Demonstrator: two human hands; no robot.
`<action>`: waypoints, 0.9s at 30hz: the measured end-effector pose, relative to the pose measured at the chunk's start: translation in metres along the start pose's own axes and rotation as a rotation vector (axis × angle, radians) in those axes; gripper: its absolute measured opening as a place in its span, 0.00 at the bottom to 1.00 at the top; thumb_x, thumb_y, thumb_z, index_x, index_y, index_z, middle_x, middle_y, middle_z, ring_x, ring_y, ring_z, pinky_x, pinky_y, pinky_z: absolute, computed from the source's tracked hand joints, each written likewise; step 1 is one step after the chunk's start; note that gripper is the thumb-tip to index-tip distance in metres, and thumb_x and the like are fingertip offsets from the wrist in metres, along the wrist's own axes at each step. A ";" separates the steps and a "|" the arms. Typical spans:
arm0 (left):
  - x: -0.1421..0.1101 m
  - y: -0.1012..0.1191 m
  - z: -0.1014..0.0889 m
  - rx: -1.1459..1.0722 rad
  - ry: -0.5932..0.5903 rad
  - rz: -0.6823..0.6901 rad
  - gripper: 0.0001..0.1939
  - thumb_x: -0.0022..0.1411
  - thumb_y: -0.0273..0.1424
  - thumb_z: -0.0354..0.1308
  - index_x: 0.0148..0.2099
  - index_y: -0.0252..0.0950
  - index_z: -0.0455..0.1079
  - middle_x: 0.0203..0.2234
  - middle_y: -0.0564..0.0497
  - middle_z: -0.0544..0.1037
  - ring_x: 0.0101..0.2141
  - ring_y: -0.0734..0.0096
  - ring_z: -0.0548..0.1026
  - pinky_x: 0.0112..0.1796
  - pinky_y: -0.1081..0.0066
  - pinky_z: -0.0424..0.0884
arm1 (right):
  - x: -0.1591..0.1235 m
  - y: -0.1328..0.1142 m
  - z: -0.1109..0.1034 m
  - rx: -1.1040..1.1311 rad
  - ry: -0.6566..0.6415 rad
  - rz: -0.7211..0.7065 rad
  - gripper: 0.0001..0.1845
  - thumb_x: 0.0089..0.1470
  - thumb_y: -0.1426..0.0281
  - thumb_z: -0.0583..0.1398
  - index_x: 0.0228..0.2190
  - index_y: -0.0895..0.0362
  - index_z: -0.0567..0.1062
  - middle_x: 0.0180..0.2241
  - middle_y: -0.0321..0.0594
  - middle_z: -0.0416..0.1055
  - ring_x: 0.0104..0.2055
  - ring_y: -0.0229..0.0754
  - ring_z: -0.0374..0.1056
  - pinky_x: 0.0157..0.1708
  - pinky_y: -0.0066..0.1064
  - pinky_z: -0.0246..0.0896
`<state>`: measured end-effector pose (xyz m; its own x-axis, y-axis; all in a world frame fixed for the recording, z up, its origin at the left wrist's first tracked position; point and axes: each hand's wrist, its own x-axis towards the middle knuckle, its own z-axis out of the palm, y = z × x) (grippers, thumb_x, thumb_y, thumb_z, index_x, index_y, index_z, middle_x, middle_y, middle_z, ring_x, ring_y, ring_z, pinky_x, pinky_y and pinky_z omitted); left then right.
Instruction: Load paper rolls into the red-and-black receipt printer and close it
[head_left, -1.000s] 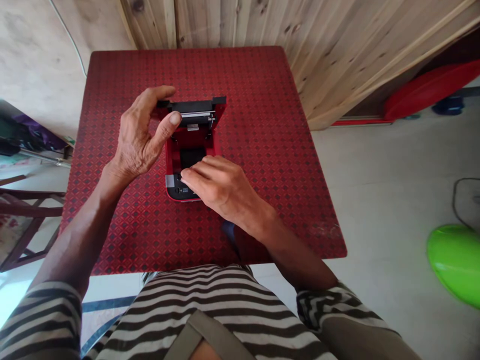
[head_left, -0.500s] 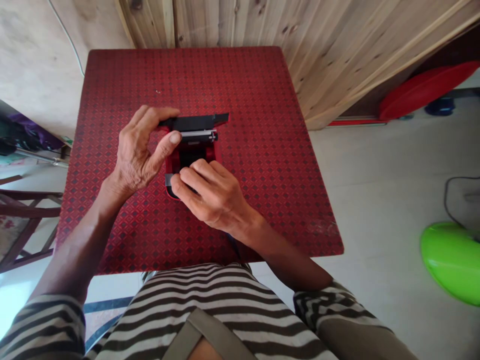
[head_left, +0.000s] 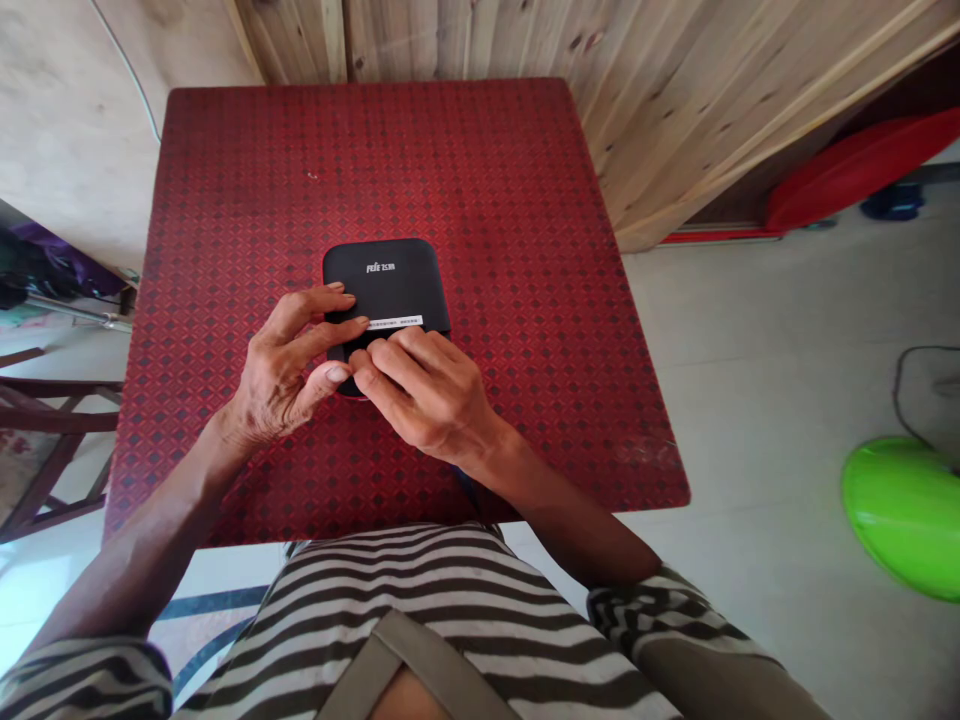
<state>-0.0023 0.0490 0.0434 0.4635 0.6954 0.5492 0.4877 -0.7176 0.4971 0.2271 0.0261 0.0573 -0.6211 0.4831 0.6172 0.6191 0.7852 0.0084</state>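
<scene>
A small black label printer with red trim lies on the table, its lid folded down over the body. White lettering and a white barcode sticker show on the lid. My left hand rests at the printer's left side, fingers spread with the tips on the lid and the thumb near the front edge. My right hand is closed over the front part of the printer, its fingers bent and pressed together. What lies under those fingertips is hidden.
The printer lies on a table with a red patterned cover. Behind it is a plank wall. A wooden chair is on the left, and a shiny green object stands on the floor at right.
The printer's lid has swung down from its raised position, covering the inner compartment and roller. My left hand has come down with it towards me; my right hand stays at the front.
</scene>
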 end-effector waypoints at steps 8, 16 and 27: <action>-0.002 -0.003 -0.002 0.026 -0.042 0.047 0.33 0.74 0.62 0.48 0.67 0.51 0.74 0.61 0.42 0.78 0.65 0.47 0.76 0.60 0.46 0.80 | -0.004 0.000 0.001 0.038 0.007 0.005 0.12 0.75 0.75 0.57 0.45 0.56 0.82 0.35 0.40 0.79 0.43 0.44 0.73 0.40 0.38 0.67; -0.005 -0.002 0.002 0.042 -0.067 0.016 0.34 0.73 0.63 0.49 0.67 0.48 0.73 0.62 0.41 0.76 0.67 0.47 0.74 0.61 0.47 0.79 | -0.009 0.005 -0.010 0.223 -0.018 0.167 0.15 0.75 0.67 0.59 0.57 0.54 0.80 0.48 0.46 0.83 0.49 0.49 0.77 0.50 0.44 0.74; -0.038 0.027 0.009 0.201 0.278 -0.156 0.20 0.76 0.48 0.57 0.63 0.48 0.75 0.52 0.45 0.81 0.53 0.56 0.80 0.56 0.51 0.79 | -0.059 0.074 0.019 0.550 0.064 0.851 0.21 0.72 0.53 0.57 0.38 0.52 0.83 0.37 0.42 0.83 0.40 0.46 0.78 0.43 0.39 0.73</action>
<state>-0.0003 0.0033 0.0299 0.1667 0.7395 0.6522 0.6848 -0.5627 0.4630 0.3008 0.0626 0.0065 -0.0399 0.9560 0.2906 0.5266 0.2672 -0.8070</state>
